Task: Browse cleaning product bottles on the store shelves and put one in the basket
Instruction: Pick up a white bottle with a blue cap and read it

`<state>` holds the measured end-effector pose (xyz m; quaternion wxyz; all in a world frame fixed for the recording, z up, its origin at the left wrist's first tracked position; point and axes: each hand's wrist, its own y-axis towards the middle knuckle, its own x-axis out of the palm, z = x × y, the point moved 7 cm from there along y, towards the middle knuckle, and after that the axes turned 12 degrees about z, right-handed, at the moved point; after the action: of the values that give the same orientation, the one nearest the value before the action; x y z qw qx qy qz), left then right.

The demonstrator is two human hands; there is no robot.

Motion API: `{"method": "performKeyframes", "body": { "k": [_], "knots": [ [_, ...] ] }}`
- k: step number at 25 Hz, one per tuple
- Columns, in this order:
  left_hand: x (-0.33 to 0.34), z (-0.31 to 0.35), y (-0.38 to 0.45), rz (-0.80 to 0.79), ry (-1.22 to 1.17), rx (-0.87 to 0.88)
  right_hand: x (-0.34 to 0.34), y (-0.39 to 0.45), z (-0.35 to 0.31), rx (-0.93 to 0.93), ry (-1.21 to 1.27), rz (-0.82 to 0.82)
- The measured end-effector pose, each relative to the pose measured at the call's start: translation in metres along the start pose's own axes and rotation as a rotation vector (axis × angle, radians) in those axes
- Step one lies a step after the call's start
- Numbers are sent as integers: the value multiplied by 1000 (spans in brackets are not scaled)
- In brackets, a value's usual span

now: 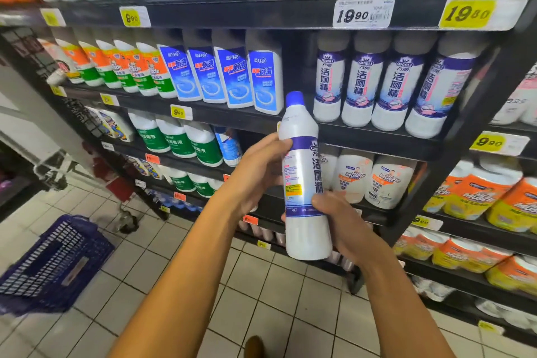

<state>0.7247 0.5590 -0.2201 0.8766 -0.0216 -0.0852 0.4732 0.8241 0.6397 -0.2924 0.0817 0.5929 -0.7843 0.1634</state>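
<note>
A white toilet-cleaner bottle (305,183) with a blue cap stands upright in front of the shelves (261,13), gripped by both hands: left hand (261,171) at its upper part, right hand (343,224) lower. A blue basket (55,264) sits on the floor, near left.

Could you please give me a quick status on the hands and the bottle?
Both hands, left and right, grip white bottle, upright, off the shelf. Basket on floor, lower left. Nothing between.

Two hands (261,171), one held bottle (305,183), one basket (58,264)
</note>
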Motion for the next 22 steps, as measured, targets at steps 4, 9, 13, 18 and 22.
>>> {"method": "performKeyframes", "body": {
  "k": [4,9,13,18,22],
  "knots": [
    [-39,-18,-11,68,-7,-33,22,8,26,44,-95,-34],
    [-122,-39,-33,213,-52,-75,85,25,63,89,-254,-154],
    [-216,-54,-62,333,-76,-104,166,46,109,136,-331,-272],
    [-381,-70,-116,498,-83,-147,314,67,181,254,-396,-438],
    [-492,-74,-160,587,-98,-169,427,79,234,327,-460,-523]
  ]
}}
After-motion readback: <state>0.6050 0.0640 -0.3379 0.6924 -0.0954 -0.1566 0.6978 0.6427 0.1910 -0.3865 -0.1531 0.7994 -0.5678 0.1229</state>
